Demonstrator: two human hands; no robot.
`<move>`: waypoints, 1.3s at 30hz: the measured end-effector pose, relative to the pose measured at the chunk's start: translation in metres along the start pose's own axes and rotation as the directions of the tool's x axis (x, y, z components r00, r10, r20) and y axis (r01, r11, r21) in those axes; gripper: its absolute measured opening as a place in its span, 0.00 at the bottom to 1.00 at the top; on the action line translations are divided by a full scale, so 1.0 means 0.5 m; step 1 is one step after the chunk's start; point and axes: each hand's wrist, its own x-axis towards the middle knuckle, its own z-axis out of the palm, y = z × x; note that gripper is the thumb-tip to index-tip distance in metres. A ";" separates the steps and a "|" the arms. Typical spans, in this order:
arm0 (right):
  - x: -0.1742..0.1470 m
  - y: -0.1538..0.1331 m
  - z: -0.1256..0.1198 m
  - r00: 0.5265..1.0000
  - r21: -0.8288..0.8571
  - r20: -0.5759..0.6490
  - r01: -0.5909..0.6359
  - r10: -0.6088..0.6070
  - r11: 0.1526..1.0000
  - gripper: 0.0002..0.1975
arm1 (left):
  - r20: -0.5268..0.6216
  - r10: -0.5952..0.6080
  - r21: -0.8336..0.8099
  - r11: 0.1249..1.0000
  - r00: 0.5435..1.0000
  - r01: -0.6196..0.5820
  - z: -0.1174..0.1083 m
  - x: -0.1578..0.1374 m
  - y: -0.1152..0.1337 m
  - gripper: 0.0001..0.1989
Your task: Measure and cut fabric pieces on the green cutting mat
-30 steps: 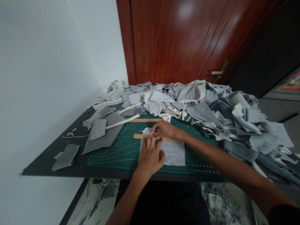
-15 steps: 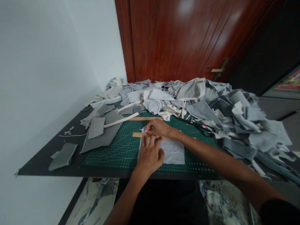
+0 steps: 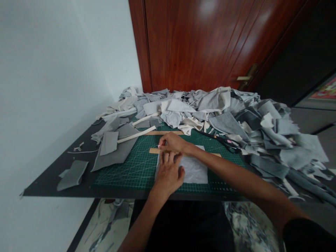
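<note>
A pale grey piece of fabric (image 3: 195, 169) lies flat on the green cutting mat (image 3: 126, 175). Across it runs a wooden ruler (image 3: 154, 151), whose middle is covered by my hands. My left hand (image 3: 169, 171) rests with fingers spread, its fingertips pressing on the ruler and fabric. Just beyond it, my right hand (image 3: 172, 142) pinches a small pinkish-white object (image 3: 159, 146) at the ruler's far edge, near its left end. Too little of that object shows to tell its kind.
A second wooden ruler (image 3: 166, 133) lies farther back. Black-handled scissors (image 3: 227, 142) rest at the right, beside a large heap of fabric scraps (image 3: 262, 122). Grey pieces (image 3: 112, 159) and a folded scrap (image 3: 73, 175) lie left. A door (image 3: 196, 45) stands behind the table.
My right hand has slid a little to the left along the ruler with the small object, baring the fabric's far right corner. My left hand stays in place on the ruler.
</note>
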 end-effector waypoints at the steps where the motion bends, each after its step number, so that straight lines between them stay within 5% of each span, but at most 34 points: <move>1: -0.005 -0.001 -0.004 1.000 0.017 -0.023 0.001 0.000 1.000 0.07 | 0.001 0.000 0.001 1.000 1.000 0.000 0.000 0.000 0.000 0.24; 7: -0.070 0.043 -0.058 0.982 0.006 -0.188 0.004 -0.003 1.000 0.09 | -0.003 0.003 0.022 1.000 1.000 -0.003 0.003 -0.003 -0.001 0.25; 14: -0.206 0.172 -0.149 0.933 -0.125 -0.292 -0.254 0.209 0.959 0.11 | -0.068 0.028 0.036 0.999 0.997 -0.026 0.002 -0.006 0.002 0.25; 17: -0.270 0.180 -0.145 0.912 -0.246 -0.395 -0.222 0.112 0.943 0.16 | -0.087 0.040 0.042 0.998 0.995 -0.036 -0.001 -0.004 0.004 0.25; 21: -0.342 0.157 -0.112 0.976 -0.317 -0.214 -0.024 -0.047 0.948 0.21 | -0.076 0.054 0.082 0.995 0.996 -0.047 -0.004 -0.001 0.006 0.23; 32: -0.382 0.148 -0.129 0.997 -0.561 0.006 0.070 -0.080 0.825 0.09 | -0.072 0.052 0.036 0.998 0.996 -0.050 -0.001 -0.003 0.002 0.16; 39: -0.384 0.180 -0.141 0.993 -0.668 -0.087 0.003 -0.082 0.745 0.08 | -0.161 0.055 0.028 0.998 0.985 -0.052 0.001 -0.007 -0.001 0.25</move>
